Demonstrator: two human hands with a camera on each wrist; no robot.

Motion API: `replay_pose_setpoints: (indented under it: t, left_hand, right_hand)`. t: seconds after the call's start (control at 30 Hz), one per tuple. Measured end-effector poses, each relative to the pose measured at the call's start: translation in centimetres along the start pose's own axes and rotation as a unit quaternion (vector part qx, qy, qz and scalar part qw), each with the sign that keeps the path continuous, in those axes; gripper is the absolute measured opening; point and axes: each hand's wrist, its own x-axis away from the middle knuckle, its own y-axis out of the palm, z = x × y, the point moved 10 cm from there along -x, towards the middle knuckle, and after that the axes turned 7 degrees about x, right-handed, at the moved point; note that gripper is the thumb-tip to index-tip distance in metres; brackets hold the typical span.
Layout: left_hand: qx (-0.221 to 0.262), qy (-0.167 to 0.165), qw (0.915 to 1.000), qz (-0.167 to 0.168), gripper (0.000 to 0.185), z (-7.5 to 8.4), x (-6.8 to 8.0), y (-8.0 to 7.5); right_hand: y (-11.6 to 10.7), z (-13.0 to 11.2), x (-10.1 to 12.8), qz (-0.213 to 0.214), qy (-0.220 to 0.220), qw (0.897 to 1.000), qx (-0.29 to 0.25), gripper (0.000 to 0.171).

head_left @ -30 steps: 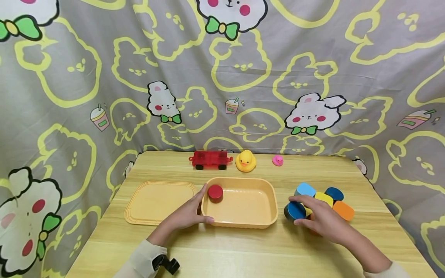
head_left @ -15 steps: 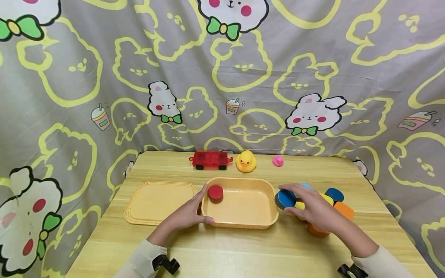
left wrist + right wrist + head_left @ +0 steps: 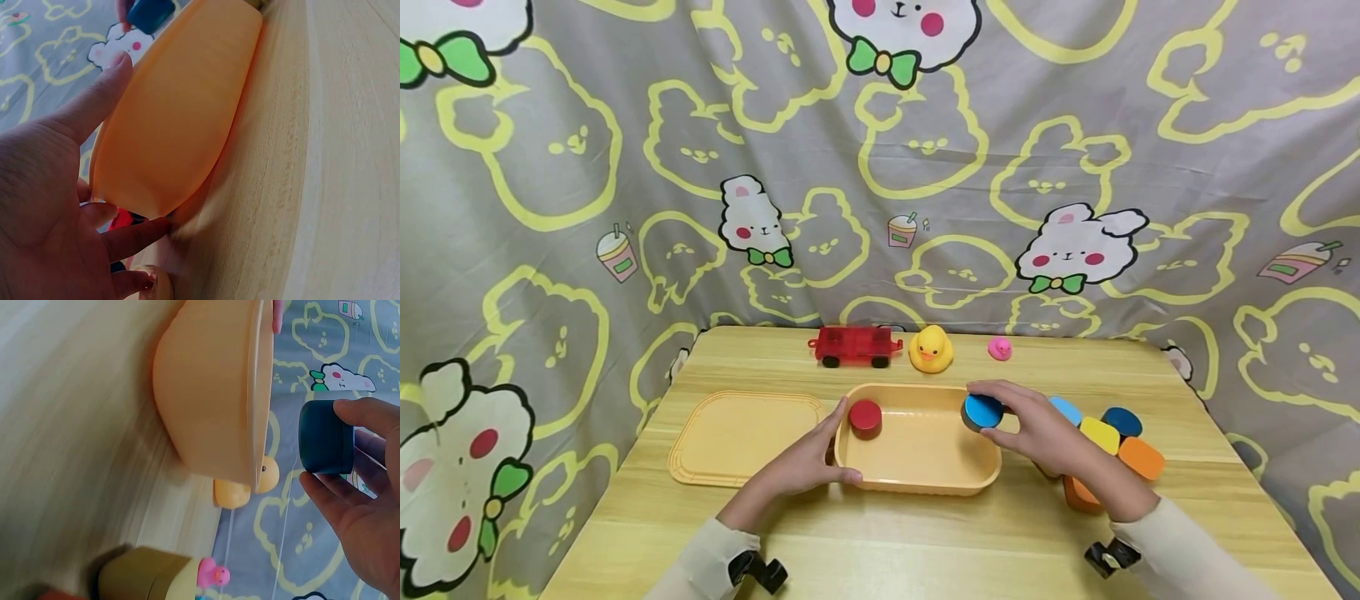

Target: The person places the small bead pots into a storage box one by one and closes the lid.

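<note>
Firmly, the right hand (image 3: 1037, 429) pinched a round blue block (image 3: 982, 411) above the smooth plastic tub (image 3: 925, 483); the left hand (image 3: 805, 460) gripped its rounded corner, thumb along the wall.

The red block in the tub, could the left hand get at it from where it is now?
Probably yes. The left hand holds the tub by its near left corner, and the red block sits just inside that end with nothing lying over it. The hand would have to let go of the rim first.
</note>
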Motion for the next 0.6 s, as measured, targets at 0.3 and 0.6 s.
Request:
replay_pose_setpoints:
  t: [0.3,0.6]
  left_hand:
    - [-0.001,0.002,1.0,-0.002,0.126,0.2,0.1,0.0]
    - [0.0,0.004,1.0,0.0,0.126,0.0,0.0,0.0]
  right_hand:
    - [1.8,-0.1,-2.5,-0.008,0.006,0.999,-0.043,0.06]
    - [4.6,-0.1,-4.8,-0.028,0.008,0.997,-0.077,0.061]
